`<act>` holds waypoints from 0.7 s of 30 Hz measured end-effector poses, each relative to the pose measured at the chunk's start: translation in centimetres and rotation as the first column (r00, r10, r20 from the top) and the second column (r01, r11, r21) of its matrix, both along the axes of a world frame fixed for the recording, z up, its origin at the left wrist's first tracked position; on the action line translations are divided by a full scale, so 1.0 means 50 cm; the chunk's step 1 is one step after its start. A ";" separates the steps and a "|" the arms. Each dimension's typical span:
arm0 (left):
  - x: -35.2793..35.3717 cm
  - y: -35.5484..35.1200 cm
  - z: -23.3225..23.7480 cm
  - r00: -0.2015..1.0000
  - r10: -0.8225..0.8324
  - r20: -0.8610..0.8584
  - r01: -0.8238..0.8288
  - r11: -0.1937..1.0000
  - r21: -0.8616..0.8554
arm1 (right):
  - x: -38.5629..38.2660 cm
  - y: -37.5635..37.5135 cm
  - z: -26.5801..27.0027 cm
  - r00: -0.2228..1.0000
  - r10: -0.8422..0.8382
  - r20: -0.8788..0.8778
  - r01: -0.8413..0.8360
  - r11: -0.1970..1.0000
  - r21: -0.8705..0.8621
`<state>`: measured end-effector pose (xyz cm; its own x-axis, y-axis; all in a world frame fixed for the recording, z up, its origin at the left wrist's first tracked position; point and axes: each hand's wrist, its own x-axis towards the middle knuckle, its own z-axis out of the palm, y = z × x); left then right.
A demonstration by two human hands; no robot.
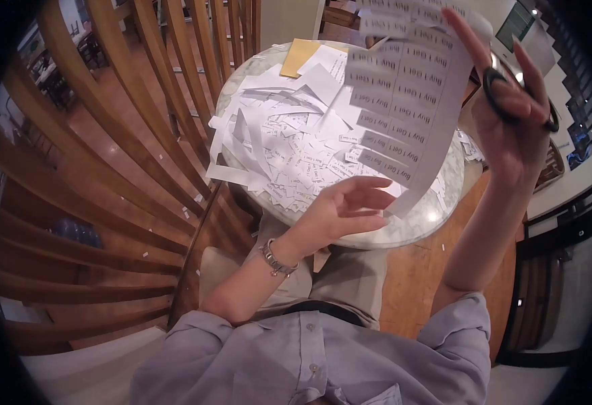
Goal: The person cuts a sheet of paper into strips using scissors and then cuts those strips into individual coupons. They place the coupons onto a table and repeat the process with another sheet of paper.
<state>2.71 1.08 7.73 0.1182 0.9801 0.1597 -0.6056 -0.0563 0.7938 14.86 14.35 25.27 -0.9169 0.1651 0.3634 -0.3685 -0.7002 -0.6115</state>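
My right hand (515, 111) is raised at the upper right, with the black handles of a pair of scissors (495, 84) around its fingers; the blades are mostly hidden. Its outstretched index finger lies against the top of a white paper sheet (420, 94) printed with rows of "Buy 1 Get 1". The sheet hangs curved over the table, its left edge cut into strips. By its lower end is my left hand (350, 209), thumb and fingers apart, close to the bottom corner. Beneath both lies a heap of cut paper slips (302, 158).
A round marble table (417, 229) carries the slips, larger paper scraps (302, 94) and a yellow envelope-like piece (299, 57) at the back. Wooden railing slats (120, 74) rise close on the left. Small scraps lie on the wooden floor (417, 283).
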 end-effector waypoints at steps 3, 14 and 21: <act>-0.004 0.014 0.025 0.763 0.435 -0.478 -0.311 0.896 0.318 | -0.010 0.031 0.060 0.999 0.031 0.029 -0.028 0.995 -0.097; -0.129 -0.007 0.111 -0.130 0.984 -0.124 -0.379 0.067 0.923 | -0.054 0.039 0.115 0.940 0.027 -0.341 0.004 0.996 0.090; -0.118 -0.030 0.003 -0.204 0.938 -0.281 -0.246 0.229 0.942 | -0.048 0.111 0.005 0.939 -0.302 0.162 0.298 0.953 0.050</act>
<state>-3.21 -0.42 7.88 -0.1139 0.3771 0.9192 0.8894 -0.3736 0.2635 12.47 19.91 25.54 -0.8736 0.4350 0.2180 -0.4513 -0.5569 -0.6973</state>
